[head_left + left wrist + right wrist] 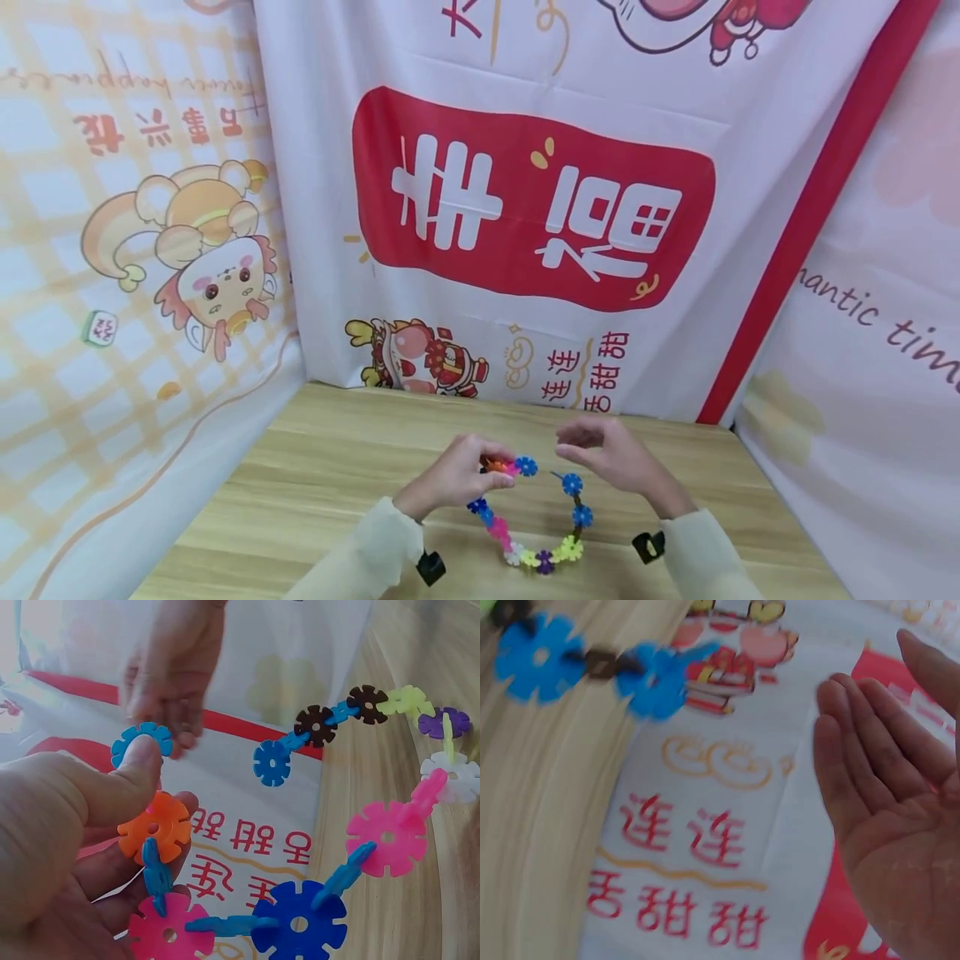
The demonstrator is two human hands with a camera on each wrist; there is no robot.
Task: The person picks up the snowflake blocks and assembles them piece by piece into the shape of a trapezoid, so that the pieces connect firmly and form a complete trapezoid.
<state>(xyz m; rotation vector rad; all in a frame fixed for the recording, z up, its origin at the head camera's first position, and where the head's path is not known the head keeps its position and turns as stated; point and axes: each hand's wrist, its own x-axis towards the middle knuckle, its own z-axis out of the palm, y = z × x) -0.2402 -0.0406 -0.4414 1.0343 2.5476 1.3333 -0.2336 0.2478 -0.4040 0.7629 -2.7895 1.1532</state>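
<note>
A loop-shaped chain of notched plastic snowflake discs (498, 529) in blue, pink, orange, white, yellow, purple and brown hangs over the table, with a gap between its two ends. My left hand (457, 475) pinches the chain near one end; in the left wrist view its thumb lies on a blue disc (141, 741), beside an orange disc (154, 827). Across the gap, the other end finishes in a blue disc (572, 484). My right hand (607, 454) is raised just beyond that end, holding nothing. In the right wrist view its fingers (881, 746) are extended, side by side.
Beneath the chain is a wooden table (300, 467). A printed white cloth with a red panel (525, 200) hangs along its back edge. Cloths (150, 400) also hang on the left and the right sides. A black strap piece (431, 567) is at the left wrist.
</note>
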